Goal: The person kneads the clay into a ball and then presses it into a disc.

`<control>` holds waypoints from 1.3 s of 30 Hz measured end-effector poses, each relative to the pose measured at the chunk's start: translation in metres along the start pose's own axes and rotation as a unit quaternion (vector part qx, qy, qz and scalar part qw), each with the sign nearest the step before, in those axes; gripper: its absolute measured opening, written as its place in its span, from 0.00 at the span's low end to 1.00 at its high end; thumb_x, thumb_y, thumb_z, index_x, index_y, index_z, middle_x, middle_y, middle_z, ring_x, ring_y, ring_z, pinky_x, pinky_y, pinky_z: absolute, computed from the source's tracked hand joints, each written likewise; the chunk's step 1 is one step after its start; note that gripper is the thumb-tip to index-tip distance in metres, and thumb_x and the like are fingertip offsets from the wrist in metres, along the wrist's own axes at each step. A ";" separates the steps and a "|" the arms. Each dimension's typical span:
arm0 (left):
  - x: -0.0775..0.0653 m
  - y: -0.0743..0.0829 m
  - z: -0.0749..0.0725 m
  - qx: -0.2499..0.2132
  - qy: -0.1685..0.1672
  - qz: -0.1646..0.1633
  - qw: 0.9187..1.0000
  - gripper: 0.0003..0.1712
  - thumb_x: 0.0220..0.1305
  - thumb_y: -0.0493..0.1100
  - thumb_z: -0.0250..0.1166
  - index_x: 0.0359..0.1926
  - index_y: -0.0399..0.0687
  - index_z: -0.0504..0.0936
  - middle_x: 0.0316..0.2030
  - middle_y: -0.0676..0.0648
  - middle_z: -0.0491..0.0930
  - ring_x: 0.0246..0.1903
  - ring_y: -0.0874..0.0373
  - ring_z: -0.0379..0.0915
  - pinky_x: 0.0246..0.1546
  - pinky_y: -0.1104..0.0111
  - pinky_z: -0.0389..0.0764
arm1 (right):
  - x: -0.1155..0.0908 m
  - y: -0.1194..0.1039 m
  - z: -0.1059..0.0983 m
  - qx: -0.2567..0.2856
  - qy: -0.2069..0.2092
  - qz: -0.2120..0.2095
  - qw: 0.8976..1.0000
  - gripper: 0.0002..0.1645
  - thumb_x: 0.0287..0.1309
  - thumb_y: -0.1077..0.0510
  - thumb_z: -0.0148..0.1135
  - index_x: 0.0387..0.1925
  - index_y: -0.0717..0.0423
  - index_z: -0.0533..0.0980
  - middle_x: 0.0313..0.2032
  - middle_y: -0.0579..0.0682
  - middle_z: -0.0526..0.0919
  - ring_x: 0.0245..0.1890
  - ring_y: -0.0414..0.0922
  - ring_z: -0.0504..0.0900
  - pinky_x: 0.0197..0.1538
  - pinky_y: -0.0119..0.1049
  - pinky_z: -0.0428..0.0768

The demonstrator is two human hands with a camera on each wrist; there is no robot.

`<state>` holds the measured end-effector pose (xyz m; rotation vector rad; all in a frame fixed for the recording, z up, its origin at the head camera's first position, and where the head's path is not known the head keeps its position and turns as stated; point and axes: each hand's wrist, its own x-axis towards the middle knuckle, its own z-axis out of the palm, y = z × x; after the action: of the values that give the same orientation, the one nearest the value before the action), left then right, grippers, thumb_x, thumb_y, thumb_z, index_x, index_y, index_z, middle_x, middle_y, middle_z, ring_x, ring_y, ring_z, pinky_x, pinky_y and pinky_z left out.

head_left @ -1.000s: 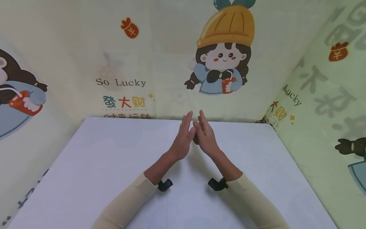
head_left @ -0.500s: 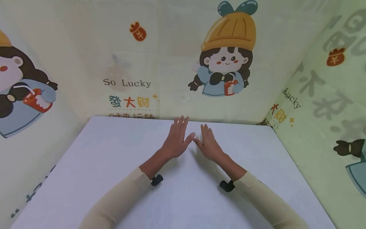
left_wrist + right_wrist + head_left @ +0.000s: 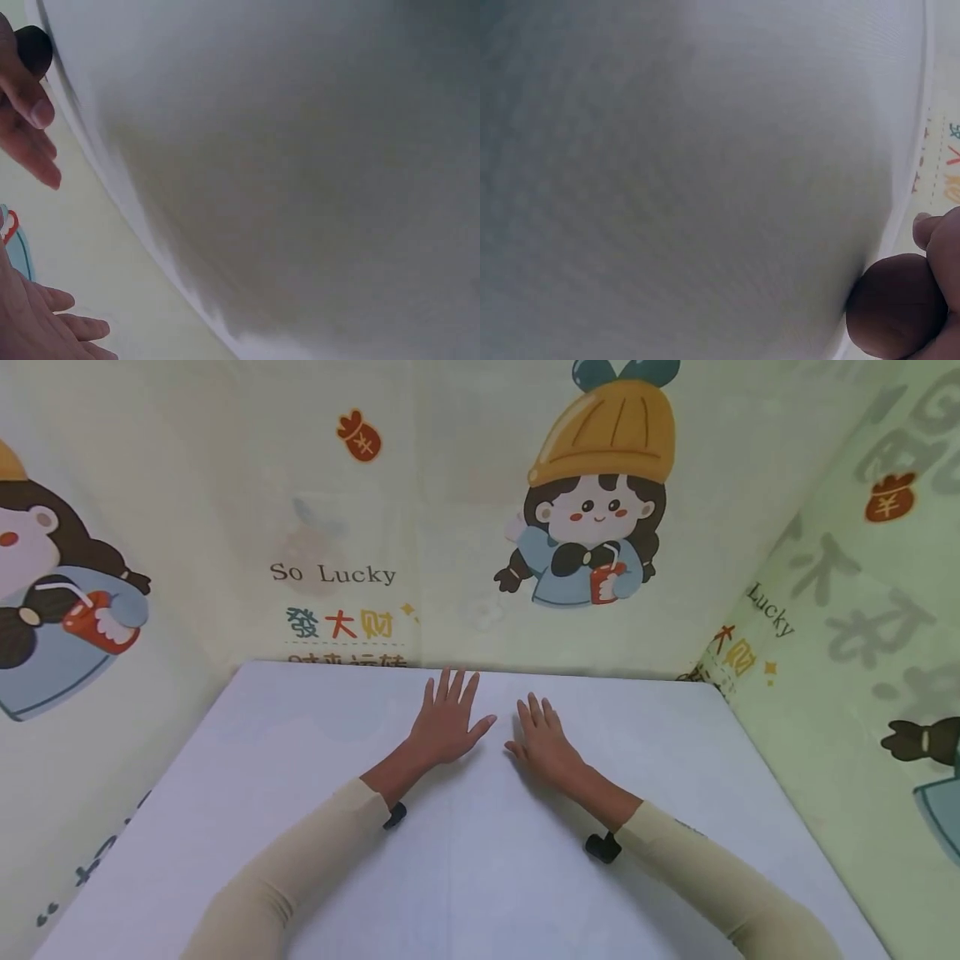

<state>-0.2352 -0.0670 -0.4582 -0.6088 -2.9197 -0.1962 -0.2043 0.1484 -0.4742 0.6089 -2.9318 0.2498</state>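
Note:
In the head view my left hand (image 3: pixel 442 727) is over the far middle of the white table, back up, fingers spread and straight. The left wrist view shows its fingers (image 3: pixel 79 322) holding nothing. Just to its right, my right hand (image 3: pixel 551 747) lies back up with straight fingers and the thumb slightly out. Under its palm sits a dark, rounded, ball-like thing (image 3: pixel 896 306), hidden in the head view and seen beside the right hand in both wrist views. I cannot tell whether the hand grips it.
The white tabletop (image 3: pixel 450 877) reaches back to a wall (image 3: pixel 450 527) covered with cartoon-printed sheeting. Similar side walls stand left and right. A small black camera (image 3: pixel 603 847) shows under the right wrist, and another black camera (image 3: pixel 395 815) under the left.
My hands, earlier raised with palms facing each other, have come apart and turned backs up, lower to the table. The left has shifted left. The dark thing between them is now covered.

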 end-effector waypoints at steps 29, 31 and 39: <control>0.004 -0.017 0.020 0.003 -0.052 -0.013 0.999 0.50 0.78 0.73 0.42 0.86 0.49 0.44 0.84 0.38 0.39 0.81 0.39 0.22 0.76 0.40 0.33 | 0.016 0.015 0.037 -0.049 -0.017 -0.083 0.995 0.58 0.72 0.21 0.35 0.85 0.57 0.46 0.83 0.61 0.44 0.82 0.59 0.37 0.78 0.60 0.39; 0.004 -0.017 0.021 0.002 -0.048 -0.012 0.999 0.50 0.78 0.73 0.42 0.86 0.49 0.44 0.84 0.38 0.38 0.81 0.39 0.22 0.76 0.40 0.33 | 0.016 0.016 0.038 -0.047 -0.020 -0.082 0.995 0.58 0.72 0.21 0.35 0.85 0.56 0.45 0.83 0.60 0.44 0.83 0.59 0.36 0.78 0.60 0.38; 0.007 -0.017 0.021 0.002 -0.039 -0.020 0.999 0.49 0.79 0.72 0.42 0.86 0.49 0.44 0.84 0.37 0.38 0.81 0.39 0.23 0.76 0.41 0.34 | 0.020 0.024 0.042 -0.040 -0.013 -0.090 0.995 0.58 0.72 0.21 0.37 0.85 0.54 0.45 0.84 0.58 0.41 0.83 0.58 0.35 0.78 0.60 0.35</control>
<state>-0.2509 -0.0762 -0.4794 -0.5715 -3.0081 -0.1748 -0.2365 0.1548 -0.5154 0.8643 -2.8707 0.1054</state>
